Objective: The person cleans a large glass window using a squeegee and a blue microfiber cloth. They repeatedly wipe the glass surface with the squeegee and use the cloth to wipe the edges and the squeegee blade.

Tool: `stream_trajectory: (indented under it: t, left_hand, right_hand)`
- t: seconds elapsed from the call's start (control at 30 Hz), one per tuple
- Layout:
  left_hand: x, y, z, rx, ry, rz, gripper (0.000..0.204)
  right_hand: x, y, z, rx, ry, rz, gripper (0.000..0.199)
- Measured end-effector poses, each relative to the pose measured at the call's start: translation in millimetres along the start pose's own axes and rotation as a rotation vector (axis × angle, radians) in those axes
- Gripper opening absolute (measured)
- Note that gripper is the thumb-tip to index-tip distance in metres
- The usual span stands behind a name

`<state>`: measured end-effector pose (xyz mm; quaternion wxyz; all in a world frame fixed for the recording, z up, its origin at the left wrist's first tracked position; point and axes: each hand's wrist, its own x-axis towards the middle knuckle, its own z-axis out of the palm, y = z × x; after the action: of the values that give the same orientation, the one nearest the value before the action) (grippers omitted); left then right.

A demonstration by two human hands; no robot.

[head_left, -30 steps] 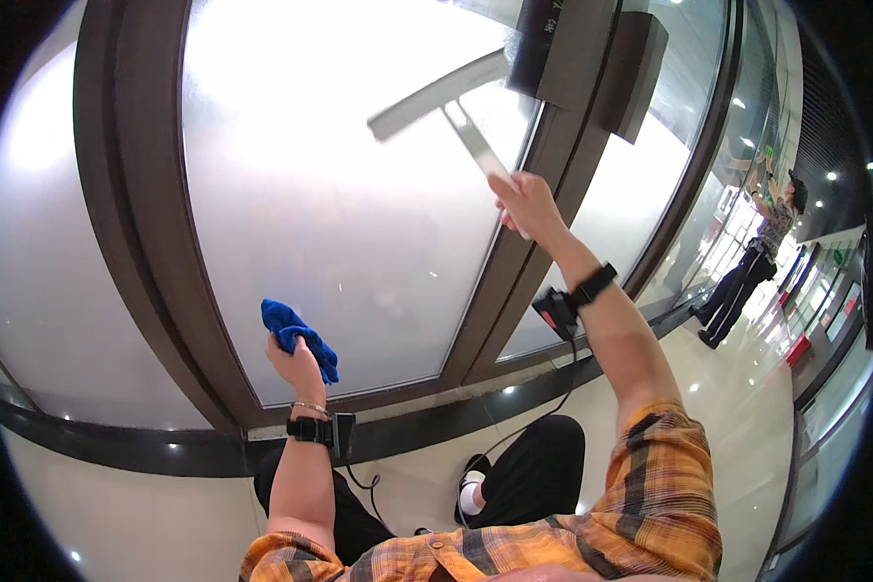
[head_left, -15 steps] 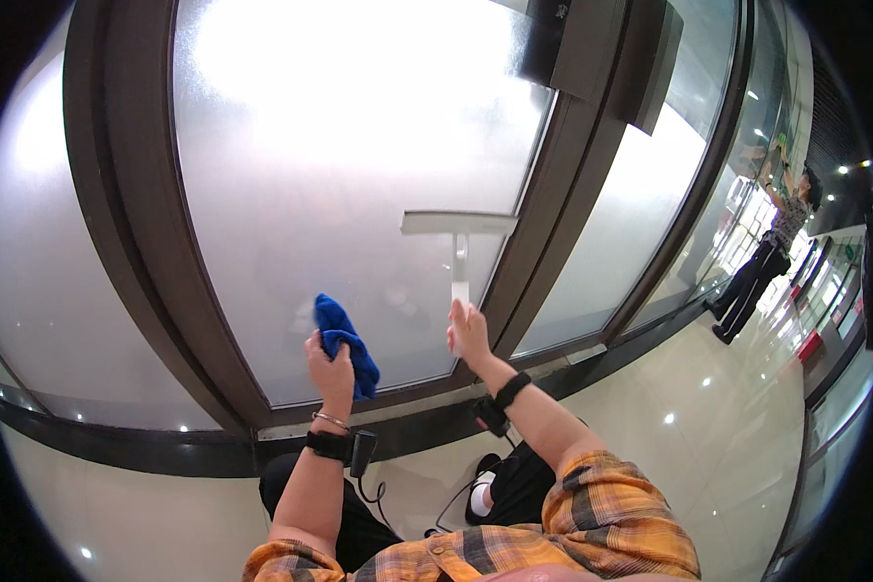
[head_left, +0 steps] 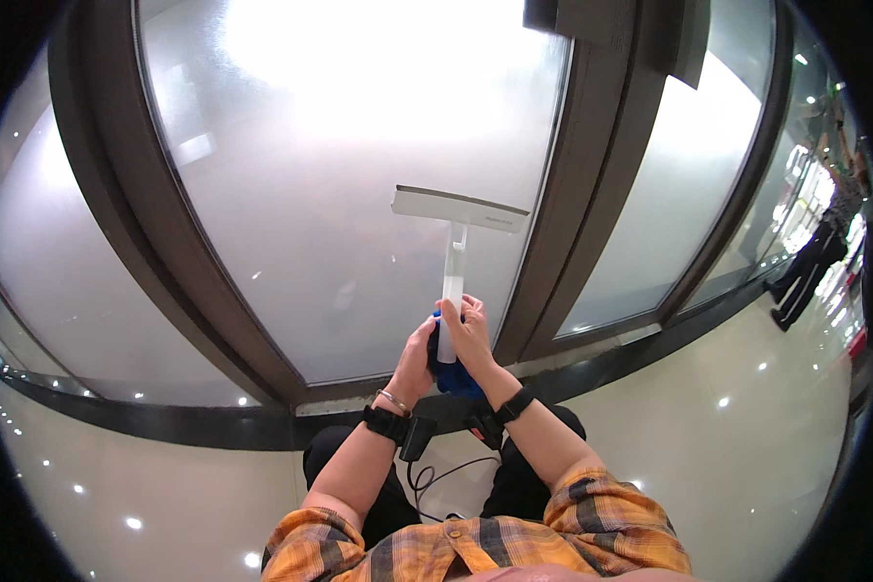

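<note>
A white squeegee [head_left: 456, 228] stands upright in front of a frosted glass pane [head_left: 359, 175], its wide blade at the top. My right hand [head_left: 473, 335] grips the lower end of its handle. My left hand [head_left: 415, 359] is pressed against the right one and holds a blue cloth [head_left: 453, 376] bunched around the handle's base. Both wrists wear black bands, and orange plaid sleeves show at the bottom.
Dark window frames [head_left: 165, 242] run beside the pane, with a dark sill [head_left: 213, 427] below. A glossy pale floor [head_left: 766, 436] spreads to the right, where another person [head_left: 815, 257] stands far off. A black cable [head_left: 436, 475] hangs by my knees.
The squeegee came down from high on the glass to the pane's middle. My left hand with the blue cloth moved right and met my right hand at the handle.
</note>
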<state>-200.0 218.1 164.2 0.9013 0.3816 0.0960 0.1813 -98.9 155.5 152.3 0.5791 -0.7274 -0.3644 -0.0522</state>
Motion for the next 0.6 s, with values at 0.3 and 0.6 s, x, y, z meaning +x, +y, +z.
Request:
stream_trajectory:
  t: [0.3, 0.6]
  left_hand:
    - [1, 0, 45, 0.433, 0.183, 0.18, 0.038]
    - [12, -10, 79, 1.221, 0.575, 0.491, 0.04]
  right_hand:
    - [2, -12, -27, 0.612, -0.193, 0.265, 0.057]
    - [-8, -12, -38, 0.566, -0.015, 0.202, 0.038]
